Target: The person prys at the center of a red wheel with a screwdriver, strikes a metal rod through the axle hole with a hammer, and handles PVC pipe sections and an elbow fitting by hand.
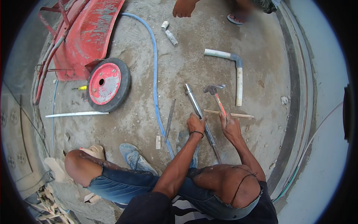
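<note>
My left hand [196, 124] is closed around a shiny metal tube [193, 99] that slants down toward my knees. The tube has a collar at its far end, and a thin rod sticks out of its near end. In my right hand [232, 130] is a claw hammer [213, 89], gripped by its orange handle, its head pointing away from me. Beneath the hammer a wooden stick [243, 115] lies on the floor. To the left of the tube lies a thin dark metal bar [170, 120].
A tipped red wheelbarrow [87, 41] with its wheel [108, 86] stands at left. A blue hose [155, 67] crosses the concrete floor. White pipe with a grey elbow [235, 59] lies at right. Another person's hand [184, 8] and sandaled foot [235, 19] show at the top.
</note>
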Demonstrator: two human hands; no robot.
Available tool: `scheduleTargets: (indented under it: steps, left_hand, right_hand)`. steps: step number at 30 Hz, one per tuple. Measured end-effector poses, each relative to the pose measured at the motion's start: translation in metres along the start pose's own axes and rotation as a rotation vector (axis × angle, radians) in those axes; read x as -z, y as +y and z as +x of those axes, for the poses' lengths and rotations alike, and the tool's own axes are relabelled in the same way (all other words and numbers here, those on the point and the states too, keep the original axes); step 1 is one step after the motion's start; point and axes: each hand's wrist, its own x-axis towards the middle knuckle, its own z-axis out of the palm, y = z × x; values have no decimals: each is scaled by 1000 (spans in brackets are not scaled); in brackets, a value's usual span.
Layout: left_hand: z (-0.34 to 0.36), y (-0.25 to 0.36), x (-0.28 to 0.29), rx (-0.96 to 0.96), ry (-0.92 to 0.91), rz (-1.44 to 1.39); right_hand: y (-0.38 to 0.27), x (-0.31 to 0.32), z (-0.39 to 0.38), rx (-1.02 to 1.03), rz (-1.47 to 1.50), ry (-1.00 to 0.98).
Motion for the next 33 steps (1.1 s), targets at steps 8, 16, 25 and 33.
scheduleTargets:
  steps: [8, 16, 25, 33]
  left_hand:
    - [47, 4, 22, -244, 327, -31]
    - [101, 13, 43, -478, 134, 56]
    - [115, 27, 59, -639, -44, 52]
    - [81, 44, 93, -181, -570, -963]
  right_hand:
    - [41, -1, 21, -227, 490, 16]
    - [-4, -34, 11, 186, -243, 439]
    - [-3, -92, 18, 254, 18, -20]
    - [-23, -25, -8, 143, 338, -188]
